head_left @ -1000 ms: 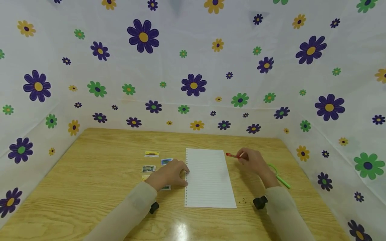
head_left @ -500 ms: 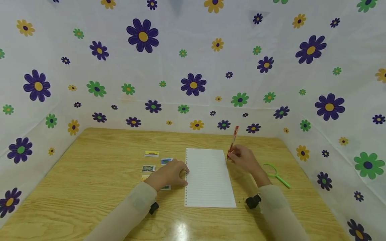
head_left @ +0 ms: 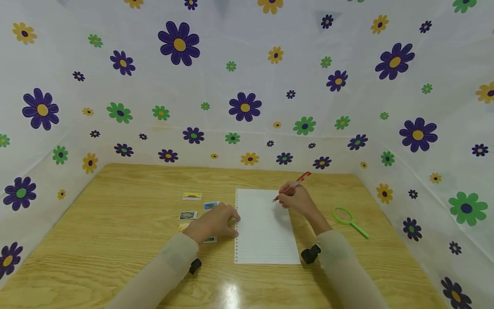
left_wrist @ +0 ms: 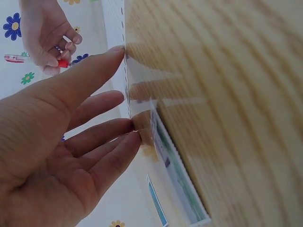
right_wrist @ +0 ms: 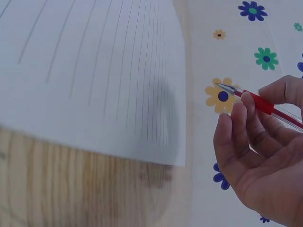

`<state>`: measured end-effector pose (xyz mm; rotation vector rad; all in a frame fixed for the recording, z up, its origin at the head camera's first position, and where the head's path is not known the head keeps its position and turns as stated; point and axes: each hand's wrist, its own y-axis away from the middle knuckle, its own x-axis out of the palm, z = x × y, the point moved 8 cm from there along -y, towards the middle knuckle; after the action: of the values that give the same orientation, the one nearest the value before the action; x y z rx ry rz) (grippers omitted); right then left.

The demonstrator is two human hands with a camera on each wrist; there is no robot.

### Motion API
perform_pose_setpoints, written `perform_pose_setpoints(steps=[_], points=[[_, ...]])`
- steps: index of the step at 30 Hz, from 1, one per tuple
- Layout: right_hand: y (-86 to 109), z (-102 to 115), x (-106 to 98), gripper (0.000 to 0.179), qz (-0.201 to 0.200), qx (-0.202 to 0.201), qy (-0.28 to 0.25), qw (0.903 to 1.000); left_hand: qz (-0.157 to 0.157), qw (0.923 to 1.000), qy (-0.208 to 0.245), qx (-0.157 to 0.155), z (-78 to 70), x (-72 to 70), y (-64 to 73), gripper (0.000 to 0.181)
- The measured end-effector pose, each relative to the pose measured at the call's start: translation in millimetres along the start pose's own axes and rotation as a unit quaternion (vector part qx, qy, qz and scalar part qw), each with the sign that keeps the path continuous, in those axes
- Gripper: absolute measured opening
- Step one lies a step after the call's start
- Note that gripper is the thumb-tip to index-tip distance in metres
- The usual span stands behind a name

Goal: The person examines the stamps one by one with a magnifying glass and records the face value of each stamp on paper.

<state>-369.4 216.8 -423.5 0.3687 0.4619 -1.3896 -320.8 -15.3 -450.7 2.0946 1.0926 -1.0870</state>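
A sheet of lined, hole-punched paper lies on the wooden table. My left hand rests at its punched left edge, thumb and fingertips spread along the margin; the left wrist view shows these fingertips right at the holes. Over the sheet's upper right part, my right hand pinches a red pen with a clear barrel. The pen slants, its bare metal tip pointing down and left close over the paper. In the right wrist view the pen sits between thumb and fingers.
Several small picture stamps, such as a yellow one and a blue one, lie left of the paper, some partly hidden behind the left hand. A green magnifying glass lies at the right. A flower-printed white cloth stands around the table.
The right hand has moved left from beside the paper to over its upper right part, turning the pen from level to a writing slant. The left hand has stayed in place.
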Motion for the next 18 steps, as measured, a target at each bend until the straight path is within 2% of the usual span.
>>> perform_pose_setpoints(steps=[3, 10, 18], points=[[-4.0, 1.4, 7.2, 0.019, 0.008, 0.0, -0.01, 0.9999, 0.002, 1.0, 0.002, -0.001, -0.4, -0.6, 0.8, 0.042], [-12.5, 4.8, 28.7, 0.025, 0.06, 0.003, -0.037, 0.9975, 0.004, 1.0, 0.003, -0.003, -2.0, -1.9, 1.8, 0.042], [-24.8, -4.5, 46.7, 0.023, 0.058, 0.046, -0.059, 0.9955, 0.006, 0.9999, 0.004, -0.011, -3.0, -1.5, 0.7, 0.042]])
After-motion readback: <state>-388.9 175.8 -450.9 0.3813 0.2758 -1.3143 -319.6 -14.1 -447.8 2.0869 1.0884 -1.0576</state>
